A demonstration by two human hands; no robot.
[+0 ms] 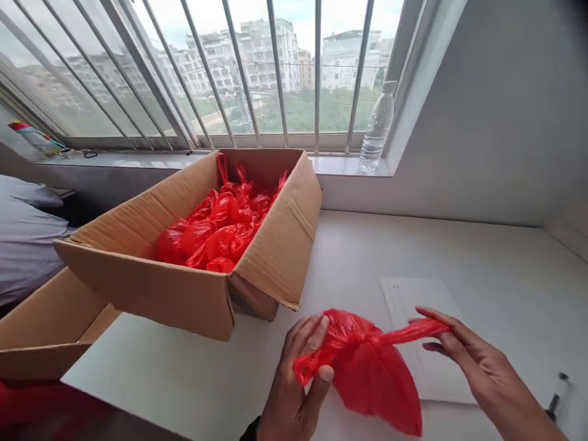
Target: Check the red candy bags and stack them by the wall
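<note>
A red plastic bag (374,383) lies on the white table near its front edge, its neck gathered into a knot. My left hand (301,373) closes on the bag's left side, the thumb and fingers around a short looped handle. Pinched in the fingers of my right hand (468,349) is the other handle, a twisted strip drawn out to the right. What the bag contains is hidden. Beyond my left hand stands a cardboard box (184,300) with its flaps up, holding several knotted red bags (225,226).
A second open cardboard box (41,361) sits lower at the left. Paper sheets (422,300) lie under my right hand's side, with a pen-like item (557,395) at the right edge. A water bottle (377,128) stands on the sill by the barred window.
</note>
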